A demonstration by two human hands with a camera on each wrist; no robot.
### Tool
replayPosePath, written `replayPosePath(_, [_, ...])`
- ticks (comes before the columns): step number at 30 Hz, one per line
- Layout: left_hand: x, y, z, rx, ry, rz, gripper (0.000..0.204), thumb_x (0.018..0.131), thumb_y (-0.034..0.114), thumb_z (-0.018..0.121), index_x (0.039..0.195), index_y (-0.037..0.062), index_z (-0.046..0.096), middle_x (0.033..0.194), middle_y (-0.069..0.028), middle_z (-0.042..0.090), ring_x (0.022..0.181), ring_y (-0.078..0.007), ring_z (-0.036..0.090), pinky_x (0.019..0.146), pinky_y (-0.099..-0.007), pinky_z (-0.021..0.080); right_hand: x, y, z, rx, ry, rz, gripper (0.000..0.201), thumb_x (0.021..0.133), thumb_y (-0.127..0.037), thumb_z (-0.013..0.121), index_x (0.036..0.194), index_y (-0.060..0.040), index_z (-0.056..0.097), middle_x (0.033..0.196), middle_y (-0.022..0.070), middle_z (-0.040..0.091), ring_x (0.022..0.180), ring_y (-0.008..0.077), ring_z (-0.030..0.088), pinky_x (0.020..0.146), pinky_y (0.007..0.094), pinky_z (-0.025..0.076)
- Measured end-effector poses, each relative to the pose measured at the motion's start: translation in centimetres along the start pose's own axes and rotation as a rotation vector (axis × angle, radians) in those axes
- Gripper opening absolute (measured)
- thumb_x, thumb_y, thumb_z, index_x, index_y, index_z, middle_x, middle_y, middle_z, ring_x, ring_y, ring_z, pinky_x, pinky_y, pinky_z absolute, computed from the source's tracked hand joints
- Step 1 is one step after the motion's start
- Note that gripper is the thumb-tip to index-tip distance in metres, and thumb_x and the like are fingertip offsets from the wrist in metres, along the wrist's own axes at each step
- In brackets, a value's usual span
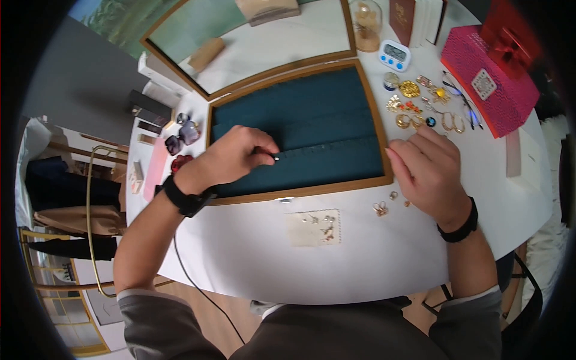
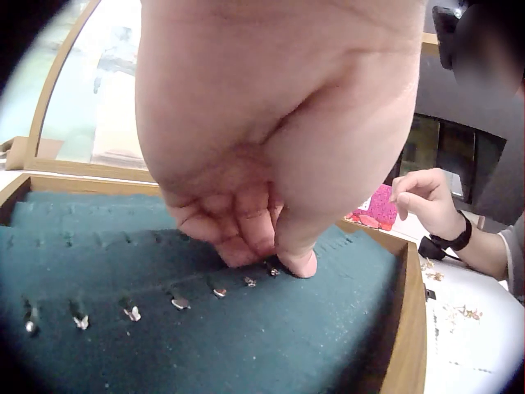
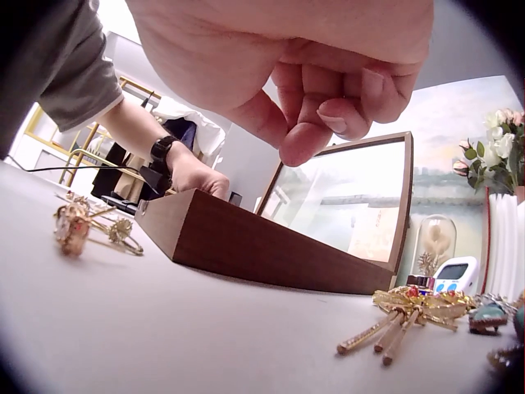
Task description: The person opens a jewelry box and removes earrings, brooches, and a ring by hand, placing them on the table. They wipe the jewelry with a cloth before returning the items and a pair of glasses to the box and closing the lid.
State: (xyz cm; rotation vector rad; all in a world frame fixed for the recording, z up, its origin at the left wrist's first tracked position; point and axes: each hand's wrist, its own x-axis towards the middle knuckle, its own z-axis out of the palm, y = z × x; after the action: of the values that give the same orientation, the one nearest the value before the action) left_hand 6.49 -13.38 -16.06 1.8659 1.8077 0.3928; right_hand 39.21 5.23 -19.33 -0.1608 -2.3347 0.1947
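Observation:
My left hand (image 1: 233, 156) reaches into a wooden case with dark green lining (image 1: 300, 105). In the left wrist view, the thumb and fingers of this hand (image 2: 271, 148) close around a small silvery piece (image 2: 273, 268) at a slot in the cloth. Several small pieces, one a butterfly shape (image 2: 133, 313), sit in a row to its left. Beyond the case's right edge my right hand (image 1: 429, 165) hovers, fingers loosely curled; in the right wrist view no object shows in that hand (image 3: 303, 74).
The case's glass lid (image 1: 264, 45) stands raised behind. Gold jewellery (image 1: 410, 89), glasses (image 1: 465, 99), a timer (image 1: 395, 56) and a pink bag (image 1: 486, 84) lie at right. A cream card with earrings (image 1: 297, 231) is in front; sunglasses (image 1: 183, 138) are at left.

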Motion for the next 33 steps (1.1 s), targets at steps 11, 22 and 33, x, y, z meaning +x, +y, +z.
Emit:
replayPosePath(11, [0.2,1.2,-0.9,0.009,-0.092,-0.073,0.021,0.090,-0.009,0.078,0.111,-0.0039,0.077,0.101,-0.0148,0.078,0.095,-0.0305,0.076,0.083,-0.0374,0.059,-0.2,0.1,0.4,-0.008,0.002,0.000,0.014,0.082,0.002,0.082,0.084,-0.0015,0.068,0.071,0.0067,0.057,0.068,0.0228,0.057,0.056,0.0357,0.045])
replayPosePath(22, [0.6,1.8,-1.2,0.038,-0.099,-0.120,0.028,0.085,-0.013,0.068,0.109,-0.0033,0.078,0.099,-0.0158,0.077,0.091,-0.0304,0.075,0.080,-0.0366,0.059,-0.2,0.3,0.3,-0.001,0.001,-0.004,0.013,0.083,0.001,0.082,0.085,-0.0013,0.069,0.071,0.0072,0.058,0.068,0.0229,0.058,0.056,0.0356,0.045])
replayPosePath(33, [0.4,0.9,-1.2,0.017,-0.068,-0.053,0.022,0.089,-0.009,0.078,0.109,-0.0016,0.079,0.099,-0.0142,0.079,0.091,-0.0282,0.077,0.080,-0.0364,0.060,-0.2,0.3,0.3,0.000,0.005,-0.008,0.013,0.083,0.002,0.082,0.085,-0.0008,0.070,0.071,0.0073,0.059,0.068,0.0222,0.058,0.055,0.0347,0.044])
